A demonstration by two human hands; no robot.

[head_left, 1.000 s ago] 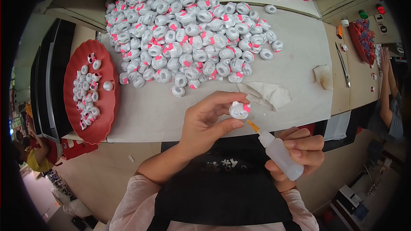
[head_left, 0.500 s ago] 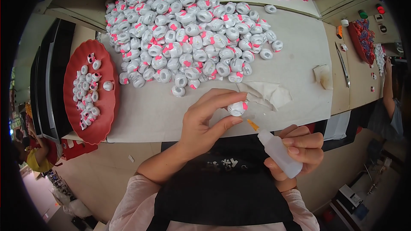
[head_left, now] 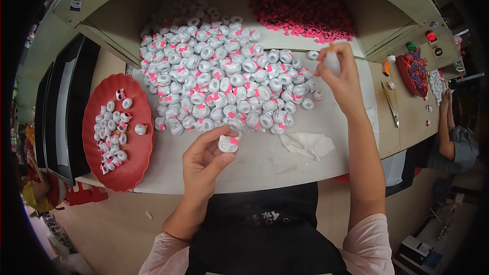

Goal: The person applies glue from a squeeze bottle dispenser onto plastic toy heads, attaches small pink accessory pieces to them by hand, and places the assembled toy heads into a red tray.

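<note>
A pale worktable (head_left: 265, 165) fills the head view, with a broad heap of white-and-pink toy heads (head_left: 224, 79) across its middle and a spread of small pink bows (head_left: 300, 5) at twelve o'clock. A red scalloped tray (head_left: 127, 173) at nine o'clock carries a smaller batch of the same pieces.

The left hand (head_left: 204, 165) pinches one white toy head (head_left: 228, 143) between thumb and fingertips, just at the near edge of the heap, much where it was a second ago. The right hand (head_left: 341, 79) has changed most: a moment ago it sat low at five o'clock, tipping a small squeeze bottle (head_left: 332, 62) toward the piece; now the arm stretches up to two o'clock, fingers closed around that bottle above the table's far right side, well apart from the left hand.

Only the bottle's pale body and orange tip peek out of the fist. A crumpled white tissue (head_left: 308, 144) lies near the table's front edge. At three o'clock another person's arm (head_left: 448, 122) and a second red dish (head_left: 412, 74) are bent by the lens rim and hard to read.
</note>
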